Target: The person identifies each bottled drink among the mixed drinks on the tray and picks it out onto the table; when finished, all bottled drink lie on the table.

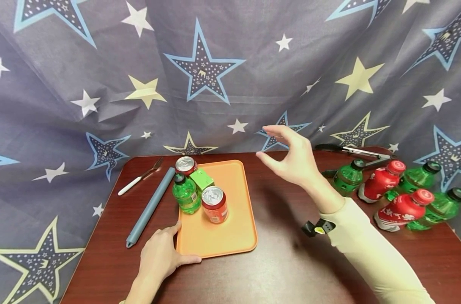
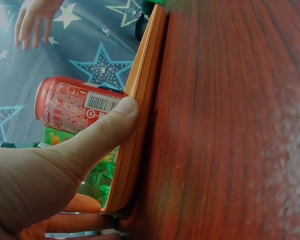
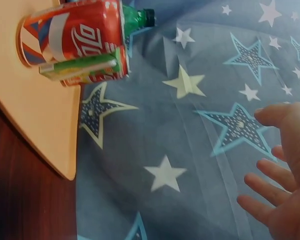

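Observation:
My left hand (image 1: 159, 254) grips the near left corner of an orange tray (image 1: 234, 240); its thumb (image 2: 110, 125) lies along the front wall and its fingers reach along the left side. On the tray's left half stand a red soda can (image 1: 215, 205), a green bottle (image 1: 186, 195) with a black cap, a small green box (image 1: 202, 180) and a second red can (image 1: 186, 165) at the back. Raised above the table, right of the tray, my right hand (image 1: 291, 158) holds nothing, thumb and fingers spread apart.
Left of the tray lie a grey-blue stick (image 1: 151, 207) and a white-handled fork (image 1: 140, 177). Tongs (image 1: 353, 150) rest at the back right, near several green bottles (image 1: 349, 177) and two red bottles (image 1: 380, 181). A star-patterned cloth (image 1: 215, 118) hangs behind the table.

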Demonstrator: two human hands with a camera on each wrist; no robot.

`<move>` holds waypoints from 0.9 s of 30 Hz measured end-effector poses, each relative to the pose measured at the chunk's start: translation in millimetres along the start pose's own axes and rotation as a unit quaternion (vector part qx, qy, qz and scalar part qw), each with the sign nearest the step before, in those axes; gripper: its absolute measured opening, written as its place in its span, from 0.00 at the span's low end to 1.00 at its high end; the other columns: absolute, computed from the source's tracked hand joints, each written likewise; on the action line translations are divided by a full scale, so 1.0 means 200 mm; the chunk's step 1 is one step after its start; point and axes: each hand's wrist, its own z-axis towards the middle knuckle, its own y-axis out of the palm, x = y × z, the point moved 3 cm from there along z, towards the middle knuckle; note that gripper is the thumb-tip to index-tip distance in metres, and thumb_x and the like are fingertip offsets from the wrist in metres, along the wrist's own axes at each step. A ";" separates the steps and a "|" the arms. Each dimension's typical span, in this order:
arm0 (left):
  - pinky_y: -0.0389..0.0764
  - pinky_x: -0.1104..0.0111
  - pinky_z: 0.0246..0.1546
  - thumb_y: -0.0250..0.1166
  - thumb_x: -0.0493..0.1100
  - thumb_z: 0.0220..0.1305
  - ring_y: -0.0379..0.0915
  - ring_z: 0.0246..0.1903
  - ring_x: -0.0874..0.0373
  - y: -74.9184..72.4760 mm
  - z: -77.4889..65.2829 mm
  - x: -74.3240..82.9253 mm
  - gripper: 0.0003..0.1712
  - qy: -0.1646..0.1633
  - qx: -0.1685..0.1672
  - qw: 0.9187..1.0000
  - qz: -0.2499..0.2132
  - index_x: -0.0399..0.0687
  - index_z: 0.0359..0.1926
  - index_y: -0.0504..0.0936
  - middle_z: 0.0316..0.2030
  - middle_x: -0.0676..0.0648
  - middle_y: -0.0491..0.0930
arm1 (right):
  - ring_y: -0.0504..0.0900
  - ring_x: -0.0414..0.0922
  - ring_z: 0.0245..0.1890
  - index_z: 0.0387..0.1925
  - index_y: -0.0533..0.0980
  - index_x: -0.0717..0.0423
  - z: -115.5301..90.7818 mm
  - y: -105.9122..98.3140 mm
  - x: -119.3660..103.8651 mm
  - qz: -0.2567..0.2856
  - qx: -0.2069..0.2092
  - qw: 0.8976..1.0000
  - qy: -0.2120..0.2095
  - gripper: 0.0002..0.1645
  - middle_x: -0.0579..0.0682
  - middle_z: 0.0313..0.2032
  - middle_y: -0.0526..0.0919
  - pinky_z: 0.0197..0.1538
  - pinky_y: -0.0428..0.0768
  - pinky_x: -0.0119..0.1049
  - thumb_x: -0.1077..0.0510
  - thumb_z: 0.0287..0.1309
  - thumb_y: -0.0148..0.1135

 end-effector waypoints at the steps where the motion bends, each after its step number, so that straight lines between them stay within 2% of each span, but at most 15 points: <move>1: 0.84 0.41 0.52 0.84 0.79 0.27 0.82 0.56 0.37 0.00 0.00 0.00 0.73 0.000 0.000 1.000 0.001 0.39 0.70 0.79 0.59 0.36 0.86 | 0.89 0.49 0.56 0.62 0.82 0.51 0.00 0.02 -0.01 0.000 -0.006 1.000 -0.002 0.35 0.50 0.55 0.90 0.61 0.86 0.49 0.55 0.51 0.84; 9: 0.84 0.41 0.53 0.85 0.77 0.28 0.82 0.58 0.37 0.00 0.00 0.00 0.72 -0.004 0.000 1.000 0.000 0.39 0.71 0.79 0.60 0.36 0.86 | 0.88 0.49 0.55 0.62 0.82 0.53 0.02 0.16 -0.05 0.010 -0.040 0.999 -0.024 0.34 0.51 0.54 0.89 0.59 0.86 0.47 0.52 0.53 0.83; 15: 0.84 0.41 0.52 0.85 0.78 0.27 0.82 0.58 0.37 0.00 0.01 0.00 0.72 -0.007 -0.004 1.000 0.000 0.39 0.71 0.79 0.60 0.36 0.86 | 0.88 0.51 0.55 0.61 0.82 0.58 0.03 0.25 -0.09 0.039 -0.063 0.997 -0.034 0.34 0.53 0.54 0.89 0.60 0.87 0.49 0.57 0.52 0.82; 19: 0.84 0.41 0.53 0.85 0.78 0.27 0.82 0.58 0.36 0.01 0.01 -0.01 0.72 -0.007 -0.004 1.000 0.001 0.39 0.71 0.79 0.60 0.36 0.86 | 0.88 0.52 0.55 0.61 0.81 0.58 0.04 0.31 -0.11 0.058 -0.083 0.994 -0.034 0.34 0.53 0.55 0.89 0.61 0.86 0.49 0.59 0.52 0.82; 27: 0.83 0.41 0.52 0.84 0.80 0.25 0.82 0.58 0.35 0.00 0.00 0.00 0.74 -0.005 -0.007 1.000 0.001 0.39 0.71 0.78 0.61 0.35 0.85 | 0.87 0.50 0.57 0.62 0.80 0.58 0.05 0.43 -0.17 0.088 -0.130 0.987 -0.023 0.34 0.52 0.57 0.88 0.65 0.84 0.43 0.58 0.53 0.81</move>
